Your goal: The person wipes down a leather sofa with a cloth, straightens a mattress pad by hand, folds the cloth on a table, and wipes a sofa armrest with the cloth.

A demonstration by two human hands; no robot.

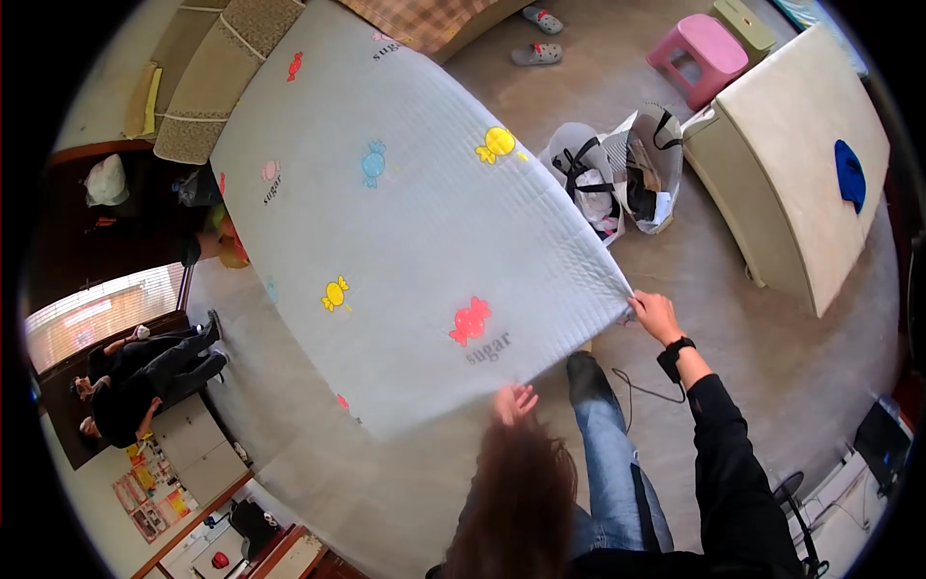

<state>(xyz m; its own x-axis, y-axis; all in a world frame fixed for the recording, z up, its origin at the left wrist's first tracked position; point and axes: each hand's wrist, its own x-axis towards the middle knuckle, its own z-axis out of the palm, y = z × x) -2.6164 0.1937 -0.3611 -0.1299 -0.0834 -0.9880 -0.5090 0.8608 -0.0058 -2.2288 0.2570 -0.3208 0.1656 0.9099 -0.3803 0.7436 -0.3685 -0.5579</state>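
Fingers of your right hand (657,317) pinch one near corner of the candy-printed quilted sheet (405,246), which stretches out ahead of you, alongside the bags (671,166). Your left hand's (516,401) fingers are loosely spread at its near edge; contact there is unclear.

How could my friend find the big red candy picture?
Start at the big pale sheet whose corner the right hand pinches. Beyond the left hand, beside the word "sugar", is the red candy. It looks bigger than the other red candies.
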